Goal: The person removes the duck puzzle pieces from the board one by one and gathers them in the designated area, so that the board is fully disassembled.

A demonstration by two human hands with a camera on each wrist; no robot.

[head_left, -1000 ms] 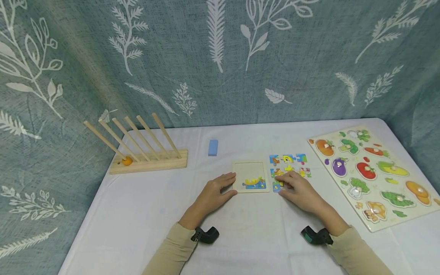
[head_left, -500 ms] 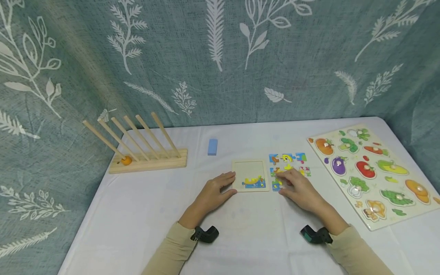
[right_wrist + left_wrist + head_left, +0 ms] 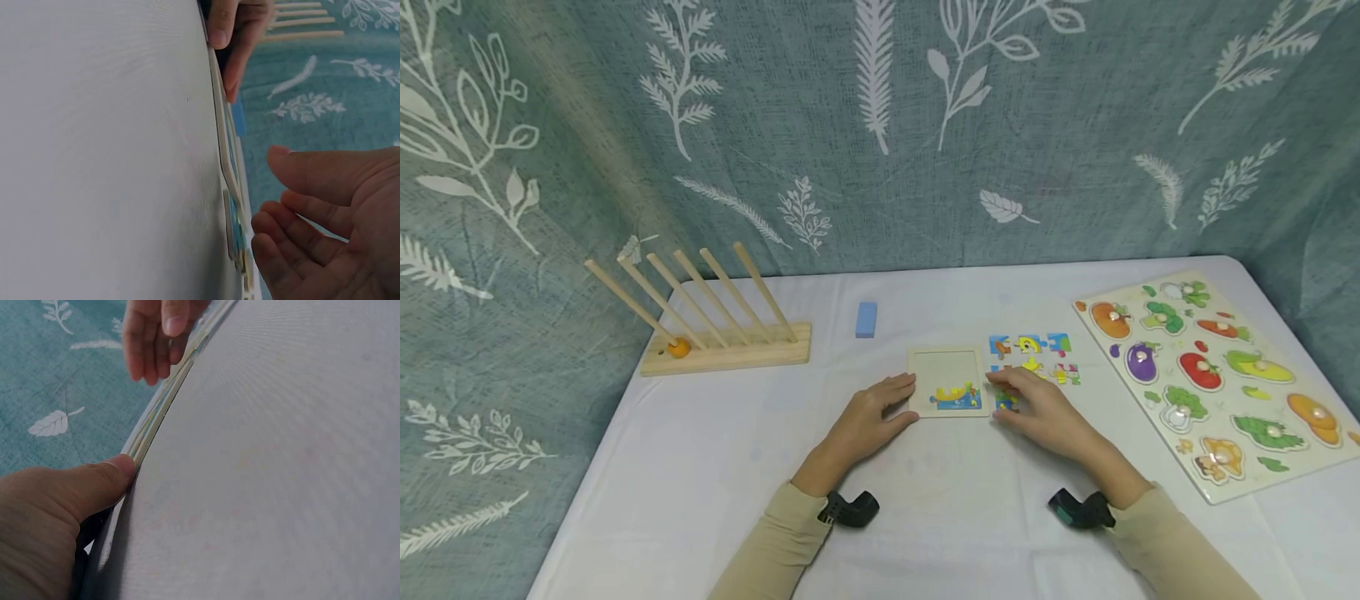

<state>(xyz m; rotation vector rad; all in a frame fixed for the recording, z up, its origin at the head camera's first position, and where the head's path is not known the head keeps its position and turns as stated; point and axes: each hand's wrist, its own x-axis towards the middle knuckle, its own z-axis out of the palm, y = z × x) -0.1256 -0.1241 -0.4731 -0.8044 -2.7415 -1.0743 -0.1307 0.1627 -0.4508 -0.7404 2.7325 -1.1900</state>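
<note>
A shallow square wooden puzzle tray lies on the table, with several joined jigsaw pieces along its front right. My left hand rests at the tray's left edge, its thumb touching near the front corner and its fingers extended. Just right of the tray, my right hand hovers low with loosely bent fingers and thumb apart. No piece shows between them in the right wrist view. Loose jigsaw pieces lie in rows beneath and beyond this hand, which partly hides the nearer ones.
A vegetable peg puzzle board lies at the right. A wooden stand with several slanting rods and an orange bead stands at the left. Behind the tray lies a blue block. A patterned curtain hangs behind the table.
My right hand has shifted left from over the loose pieces to the tray's right edge, its fingers and thumb spread wider apart. My left hand stays at the tray.
</note>
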